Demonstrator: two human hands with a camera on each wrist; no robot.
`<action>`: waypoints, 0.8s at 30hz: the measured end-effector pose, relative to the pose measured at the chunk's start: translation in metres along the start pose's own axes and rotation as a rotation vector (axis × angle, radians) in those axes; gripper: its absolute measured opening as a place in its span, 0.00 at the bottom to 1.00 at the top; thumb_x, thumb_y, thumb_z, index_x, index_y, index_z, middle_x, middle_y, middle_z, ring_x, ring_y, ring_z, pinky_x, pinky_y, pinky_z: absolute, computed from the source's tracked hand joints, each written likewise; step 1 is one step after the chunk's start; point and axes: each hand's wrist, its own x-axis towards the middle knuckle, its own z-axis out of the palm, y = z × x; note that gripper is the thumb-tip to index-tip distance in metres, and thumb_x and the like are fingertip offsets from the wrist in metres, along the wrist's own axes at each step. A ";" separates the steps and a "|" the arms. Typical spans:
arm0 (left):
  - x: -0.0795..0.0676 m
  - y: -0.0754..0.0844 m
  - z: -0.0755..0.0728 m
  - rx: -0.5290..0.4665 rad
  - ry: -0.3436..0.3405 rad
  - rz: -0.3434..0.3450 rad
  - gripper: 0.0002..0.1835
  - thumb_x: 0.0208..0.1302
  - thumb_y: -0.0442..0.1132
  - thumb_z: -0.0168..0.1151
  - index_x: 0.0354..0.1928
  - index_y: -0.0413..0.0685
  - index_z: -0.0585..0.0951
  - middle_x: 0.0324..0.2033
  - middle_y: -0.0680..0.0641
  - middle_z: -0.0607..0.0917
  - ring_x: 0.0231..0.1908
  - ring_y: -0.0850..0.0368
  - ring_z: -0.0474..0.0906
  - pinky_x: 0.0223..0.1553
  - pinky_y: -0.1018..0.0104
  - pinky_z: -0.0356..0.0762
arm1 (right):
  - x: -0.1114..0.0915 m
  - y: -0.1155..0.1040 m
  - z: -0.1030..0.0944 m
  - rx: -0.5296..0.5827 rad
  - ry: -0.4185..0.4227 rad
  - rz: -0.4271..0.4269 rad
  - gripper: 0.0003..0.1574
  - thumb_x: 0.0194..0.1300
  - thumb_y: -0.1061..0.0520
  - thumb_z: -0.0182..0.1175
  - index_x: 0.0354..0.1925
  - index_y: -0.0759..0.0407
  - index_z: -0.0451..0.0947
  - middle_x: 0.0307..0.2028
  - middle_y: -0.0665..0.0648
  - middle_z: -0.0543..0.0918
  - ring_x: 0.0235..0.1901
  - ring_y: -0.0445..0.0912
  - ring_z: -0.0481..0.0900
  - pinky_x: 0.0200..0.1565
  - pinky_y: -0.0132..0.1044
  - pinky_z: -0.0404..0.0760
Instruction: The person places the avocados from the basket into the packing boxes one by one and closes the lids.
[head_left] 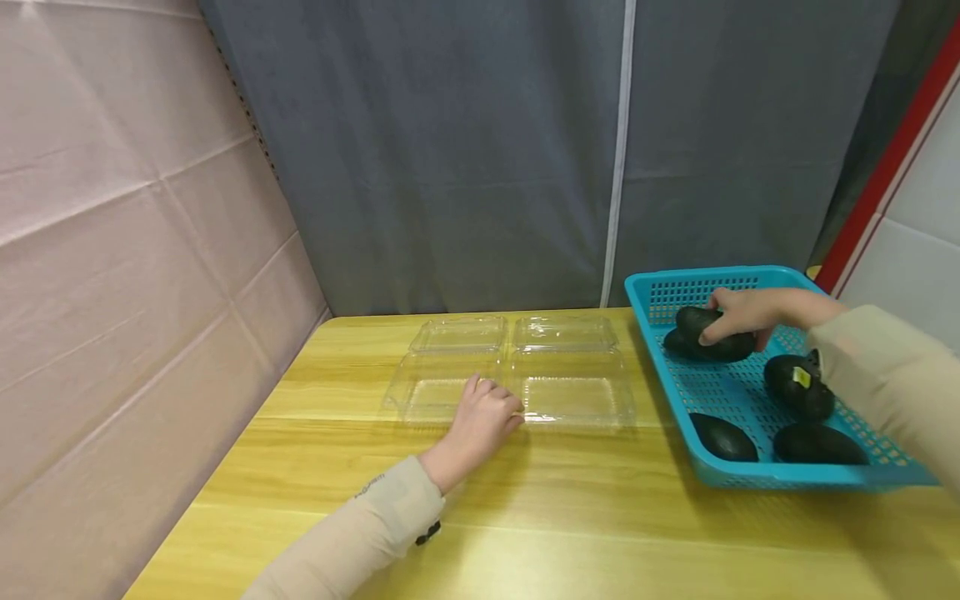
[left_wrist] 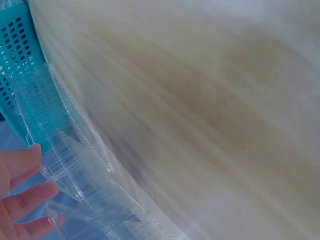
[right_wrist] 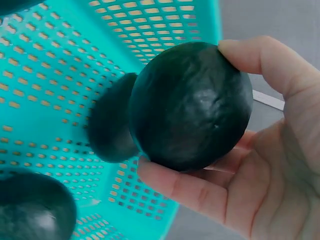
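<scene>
I have a dark fruit (right_wrist: 192, 107) in my right hand (head_left: 746, 315), at the far left corner of the blue basket (head_left: 810, 477). Thumb and fingers curve round it in a firm pinch, opened about as wide as the fruit. Right beneath it sits a second fruit (right_wrist: 112, 120); I cannot tell whether the two touch. Three more lie nearer me in the basket: one with a yellow sticker (head_left: 798, 387), one by the near left corner (head_left: 723, 437) and one along the near wall (head_left: 821, 444).

My left hand (head_left: 483, 417) has its fingers loose and apart, touching the near edge of the left clear container (head_left: 442, 367). The right clear container (head_left: 573, 392) stands just beside it, both lids laid back toward the grey curtain (head_left: 450, 167). Basket and containers rest on the wooden bench (head_left: 562, 533), with pink cloth (head_left: 135, 250) hanging on the left.
</scene>
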 end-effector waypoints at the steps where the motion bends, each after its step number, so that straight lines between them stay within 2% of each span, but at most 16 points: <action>1: 0.000 0.000 0.000 -0.003 -0.003 0.000 0.05 0.50 0.46 0.67 0.30 0.56 0.83 0.32 0.56 0.85 0.38 0.57 0.77 0.56 0.47 0.66 | -0.001 -0.002 -0.003 -0.005 0.000 0.000 0.48 0.59 0.43 0.57 0.56 0.75 0.45 0.51 0.80 0.55 0.40 0.59 0.72 0.29 0.46 0.81; 5: 0.002 0.000 0.000 0.001 -0.022 0.001 0.06 0.50 0.46 0.67 0.30 0.56 0.83 0.32 0.56 0.85 0.37 0.57 0.77 0.55 0.46 0.67 | -0.003 -0.013 -0.017 -0.016 -0.018 0.004 0.52 0.60 0.42 0.56 0.60 0.77 0.40 0.56 0.81 0.49 0.44 0.62 0.70 0.31 0.47 0.81; 10: 0.004 0.000 -0.002 -0.002 -0.057 -0.012 0.06 0.51 0.46 0.66 0.31 0.56 0.84 0.32 0.56 0.85 0.38 0.57 0.77 0.56 0.46 0.65 | -0.005 -0.032 -0.029 -0.037 -0.024 0.021 0.53 0.60 0.42 0.55 0.60 0.76 0.40 0.56 0.81 0.48 0.44 0.63 0.71 0.33 0.47 0.81; 18: 0.006 0.000 -0.003 -0.009 -0.062 -0.014 0.05 0.51 0.45 0.66 0.31 0.56 0.84 0.32 0.56 0.85 0.37 0.57 0.77 0.56 0.47 0.65 | -0.004 -0.063 -0.039 -0.081 0.000 0.001 0.48 0.60 0.41 0.55 0.58 0.72 0.44 0.50 0.77 0.61 0.35 0.52 0.76 0.30 0.44 0.81; 24: 0.007 0.000 -0.002 -0.009 -0.050 -0.010 0.06 0.51 0.45 0.67 0.32 0.56 0.84 0.33 0.55 0.85 0.37 0.56 0.78 0.56 0.47 0.66 | -0.001 -0.081 -0.036 -0.090 0.005 -0.014 0.46 0.60 0.41 0.55 0.58 0.69 0.46 0.50 0.74 0.62 0.33 0.50 0.74 0.28 0.42 0.80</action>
